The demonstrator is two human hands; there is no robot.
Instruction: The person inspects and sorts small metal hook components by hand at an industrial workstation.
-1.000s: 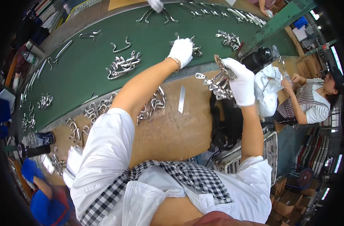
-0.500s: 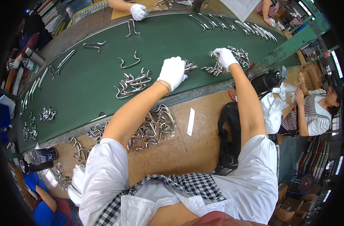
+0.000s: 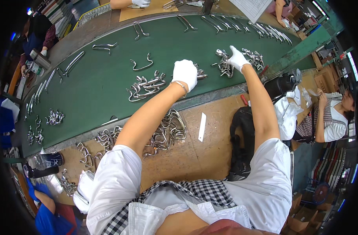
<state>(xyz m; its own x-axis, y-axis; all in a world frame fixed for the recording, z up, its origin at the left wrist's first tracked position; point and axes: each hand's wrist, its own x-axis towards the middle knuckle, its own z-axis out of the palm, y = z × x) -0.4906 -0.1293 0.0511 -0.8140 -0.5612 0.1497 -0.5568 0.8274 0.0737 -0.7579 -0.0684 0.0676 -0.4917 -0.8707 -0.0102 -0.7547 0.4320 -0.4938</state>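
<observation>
Both my hands wear white gloves and are over a green worktop (image 3: 112,82). My left hand (image 3: 185,75) is closed, back of the hand up, with shiny bent metal hooks (image 3: 201,74) jutting out at its right side; its fingertips are hidden. Left of it lies a small heap of the same hooks (image 3: 147,87), and beyond that a single wide hook (image 3: 141,64). My right hand (image 3: 237,59) is open, thumb and fingers apart, beside a cluster of hooks (image 3: 225,68). Another cluster (image 3: 254,59) lies just right of it.
More hooks line the far edge (image 3: 214,25) and left side (image 3: 41,86). Nearer me, a brown bench (image 3: 187,156) holds a hook pile (image 3: 172,127), a white strip (image 3: 202,127) and a black bag (image 3: 241,137). A green post (image 3: 304,45) rises at right. Co-workers sit around.
My right hand has let go of the hooks it gripped and spread its fingers. My left hand stays closed, turned slightly. Another hook now lies near the far edge.
</observation>
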